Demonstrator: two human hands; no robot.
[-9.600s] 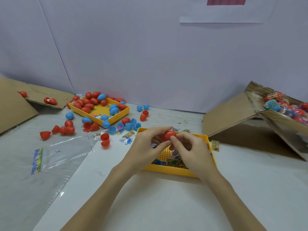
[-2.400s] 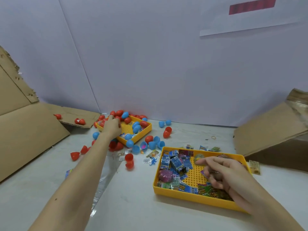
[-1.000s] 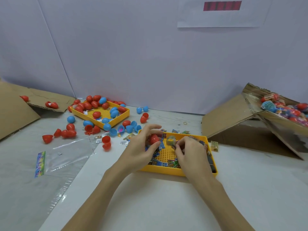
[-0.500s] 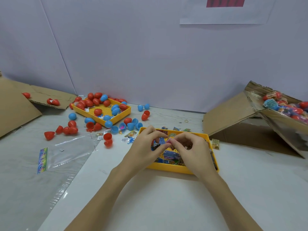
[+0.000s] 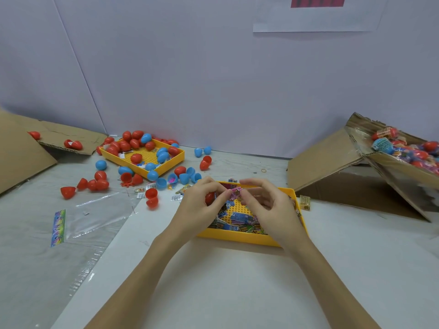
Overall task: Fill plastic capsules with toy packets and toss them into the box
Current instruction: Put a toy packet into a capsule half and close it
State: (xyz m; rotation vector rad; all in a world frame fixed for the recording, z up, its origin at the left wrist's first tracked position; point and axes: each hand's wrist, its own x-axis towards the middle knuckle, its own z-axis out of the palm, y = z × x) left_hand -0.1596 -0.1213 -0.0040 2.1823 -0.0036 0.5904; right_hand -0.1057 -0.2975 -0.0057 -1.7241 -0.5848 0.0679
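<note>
At about 11 o'clock from the hands the far yellow tray (image 5: 177, 160) holds the stock of empty red and blue capsules, with more strewn on the table round it. The left hand (image 5: 202, 207) has its fingers curled round a red capsule half (image 5: 210, 197), thumb and forefinger meeting at the pink toy packet (image 5: 235, 193). The right hand (image 5: 268, 205), at 3 o'clock of the left, has thumb and forefinger bent toward that packet while the other fingers lift loosely; whether it truly pinches it I cannot tell. Both work above the near yellow tray (image 5: 240, 238), where the other packets lie. The step seems to be stuffing the packet into the half: it is best folded small first, the open mouth turned toward the right fingers, so no corner sticks out to jam the closing. The cardboard box (image 5: 403, 169) of finished capsules tilts open at 2 o'clock, well apart, a fair toss. A clear plastic bag (image 5: 95, 214) lies at 9 o'clock on the pale table (image 5: 237, 281); a plain lilac wall (image 5: 213, 79) backs it, with a sheet of paper (image 5: 316, 17) stuck at 12 o'clock.
</note>
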